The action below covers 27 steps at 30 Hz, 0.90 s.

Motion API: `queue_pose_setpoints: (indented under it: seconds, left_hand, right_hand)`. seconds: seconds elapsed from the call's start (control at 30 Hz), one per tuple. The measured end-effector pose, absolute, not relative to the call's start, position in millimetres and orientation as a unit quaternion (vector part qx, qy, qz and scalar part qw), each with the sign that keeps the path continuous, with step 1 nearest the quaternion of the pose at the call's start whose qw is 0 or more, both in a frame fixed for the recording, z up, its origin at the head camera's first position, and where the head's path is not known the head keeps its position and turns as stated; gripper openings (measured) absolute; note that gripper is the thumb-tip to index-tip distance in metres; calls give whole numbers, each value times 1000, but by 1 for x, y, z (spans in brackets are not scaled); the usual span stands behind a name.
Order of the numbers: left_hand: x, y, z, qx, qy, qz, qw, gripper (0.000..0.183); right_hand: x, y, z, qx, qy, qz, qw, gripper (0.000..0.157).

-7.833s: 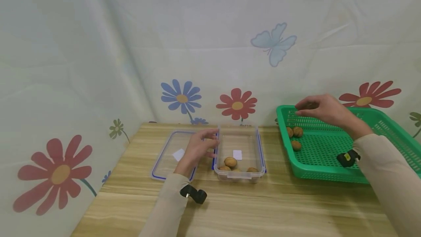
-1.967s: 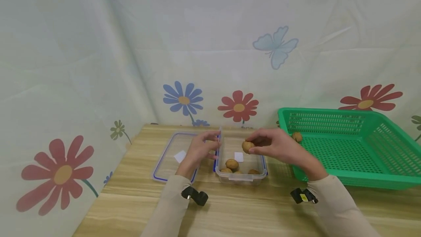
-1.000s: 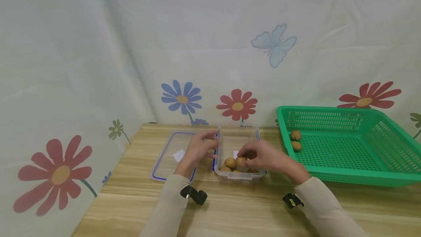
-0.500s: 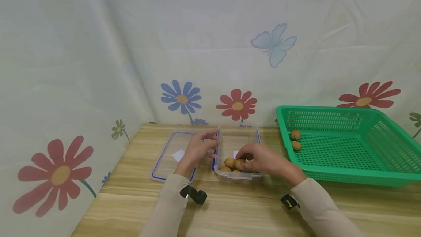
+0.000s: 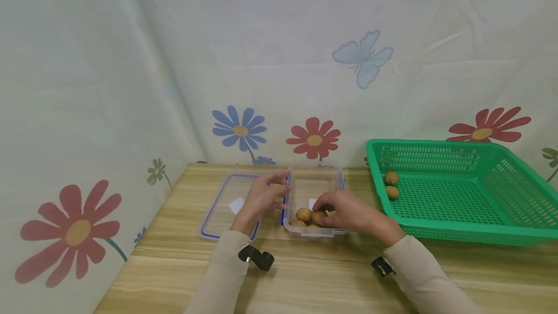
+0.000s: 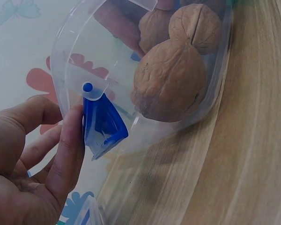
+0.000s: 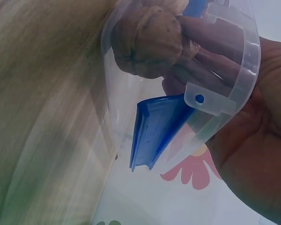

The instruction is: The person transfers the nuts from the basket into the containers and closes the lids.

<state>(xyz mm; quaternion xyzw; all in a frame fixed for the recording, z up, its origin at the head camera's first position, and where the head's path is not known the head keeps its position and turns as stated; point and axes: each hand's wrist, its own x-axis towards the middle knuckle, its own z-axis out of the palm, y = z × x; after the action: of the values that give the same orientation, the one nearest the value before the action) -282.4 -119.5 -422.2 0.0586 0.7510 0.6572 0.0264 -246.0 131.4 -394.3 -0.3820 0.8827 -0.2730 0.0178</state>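
A clear plastic box (image 5: 318, 232) with blue clips stands mid-table, several walnuts (image 5: 303, 214) gathered at its near end. My right hand (image 5: 348, 211) reaches over the box's right wall and pinches a walnut (image 5: 319, 217) low among the others. Through the clear wall in the right wrist view, its fingers (image 7: 215, 58) show close behind a walnut (image 7: 147, 42). My left hand (image 5: 261, 195) rests against the box's left side with relaxed fingers. One of its fingers (image 6: 68, 154) touches the hanging blue clip (image 6: 103, 124) in the left wrist view.
Left of the box, partly under my left forearm, lies the clear lid (image 5: 218, 207) with a blue seal and a white label. On the right is a green slatted basket (image 5: 471, 232) holding two walnuts (image 5: 391, 178) at its left wall. A flowered curtain (image 5: 279, 86) hangs behind.
My right hand has gone from the basket to the box, carrying a walnut down among the others. Over the last half second it barely moves. The left hand stays in place.
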Motion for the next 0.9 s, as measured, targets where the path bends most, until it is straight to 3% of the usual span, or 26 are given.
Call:
queue_pose_setpoints:
  seconds: [0.5, 0.9]
  left_hand:
    - [-282, -119, -425, 60, 751, 657, 25, 48]
    - [-281, -119, -425, 64, 752, 656, 24, 49]
  right_hand:
    - [-236, 137, -378, -333, 882, -328, 60, 24]
    - [-232, 153, -344, -346, 888, -301, -23, 28]
